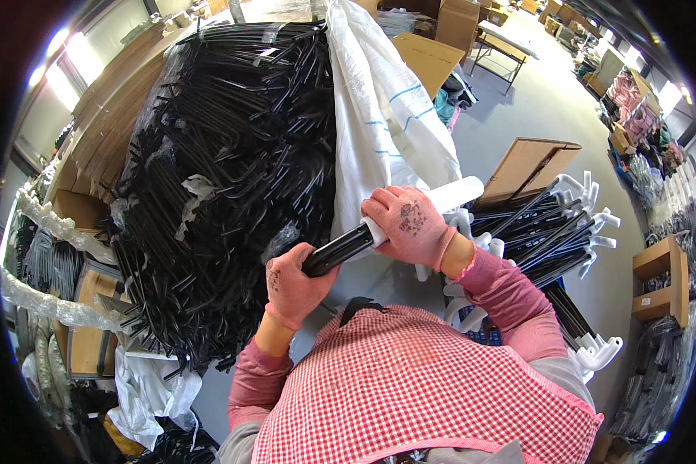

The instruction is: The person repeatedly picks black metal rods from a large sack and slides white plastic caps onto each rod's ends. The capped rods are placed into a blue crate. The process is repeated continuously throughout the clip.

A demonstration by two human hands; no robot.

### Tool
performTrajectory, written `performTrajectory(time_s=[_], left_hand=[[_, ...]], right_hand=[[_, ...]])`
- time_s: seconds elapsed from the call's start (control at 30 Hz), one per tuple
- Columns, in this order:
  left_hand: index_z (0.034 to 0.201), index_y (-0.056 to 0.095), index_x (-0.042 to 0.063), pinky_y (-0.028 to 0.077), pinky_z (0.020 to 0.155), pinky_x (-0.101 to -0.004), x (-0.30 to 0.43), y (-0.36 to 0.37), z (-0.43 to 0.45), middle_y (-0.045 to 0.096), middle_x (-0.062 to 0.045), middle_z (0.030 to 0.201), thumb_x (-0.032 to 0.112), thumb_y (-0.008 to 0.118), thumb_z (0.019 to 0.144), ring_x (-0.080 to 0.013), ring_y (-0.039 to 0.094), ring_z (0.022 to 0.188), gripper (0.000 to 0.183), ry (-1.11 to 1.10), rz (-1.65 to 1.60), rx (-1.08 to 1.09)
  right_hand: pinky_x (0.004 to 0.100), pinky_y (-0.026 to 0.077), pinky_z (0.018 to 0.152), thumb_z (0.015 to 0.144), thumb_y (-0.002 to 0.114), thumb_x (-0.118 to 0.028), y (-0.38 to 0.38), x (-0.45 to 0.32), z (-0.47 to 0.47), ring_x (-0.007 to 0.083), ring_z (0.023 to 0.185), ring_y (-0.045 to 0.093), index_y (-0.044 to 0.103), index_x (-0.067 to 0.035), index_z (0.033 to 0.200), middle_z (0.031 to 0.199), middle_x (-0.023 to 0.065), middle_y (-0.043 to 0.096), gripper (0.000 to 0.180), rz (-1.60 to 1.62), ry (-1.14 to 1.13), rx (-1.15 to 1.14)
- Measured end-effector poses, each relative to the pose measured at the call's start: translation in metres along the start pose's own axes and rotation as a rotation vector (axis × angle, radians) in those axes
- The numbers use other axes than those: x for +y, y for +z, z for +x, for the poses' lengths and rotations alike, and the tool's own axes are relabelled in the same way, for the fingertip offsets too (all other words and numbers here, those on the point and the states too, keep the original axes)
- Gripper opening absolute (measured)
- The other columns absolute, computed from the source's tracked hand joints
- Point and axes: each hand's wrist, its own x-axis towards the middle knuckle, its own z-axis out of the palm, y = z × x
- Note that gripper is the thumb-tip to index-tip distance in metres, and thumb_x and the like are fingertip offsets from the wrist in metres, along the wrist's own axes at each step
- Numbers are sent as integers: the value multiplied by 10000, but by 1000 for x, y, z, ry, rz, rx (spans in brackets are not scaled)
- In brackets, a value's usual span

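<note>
My left hand (298,284), in a pink work glove, grips the lower end of a black tube (342,249). Around the upper part of that tube is a white foam sleeve (455,194), and my right hand (409,226), gloved alike, closes around the sleeve near its lower end. Tube and sleeve slant up to the right in front of my checked apron (406,388). To the left rises a large heap of black tubes (232,156). Close on the right lies a stack of black tubes with white foam ends (533,232).
A white woven sack (377,116) hangs beside the heap. Behind the foam-ended stack leans a cardboard piece (525,168). A blue crate (484,335) sits under the stack. Plastic-wrapped bars (64,304) stick out at left. An open cardboard box (661,281) stands far right.
</note>
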Motion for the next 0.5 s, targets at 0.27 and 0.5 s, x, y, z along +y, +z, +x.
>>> performTrajectory(time_s=[0.27,0.5], left_hand=[[717,606,25,488,563,-397,-3,-12,5,583,-195,640,197,788,755,-381,628,590,254,28,17,-125],[783,655,30,529,633,-428,-5,1,12,645,-195,700,204,755,769,-394,678,699,201,30,4,-157]], right_hand=[[386,524,813,739,728,-201,-4,-6,10,266,881,658,616,-65,1025,939,87,629,335,-281,-231,63],[389,533,835,727,779,-244,-10,-24,20,288,905,680,615,-44,1048,970,110,655,412,-131,-57,-227]])
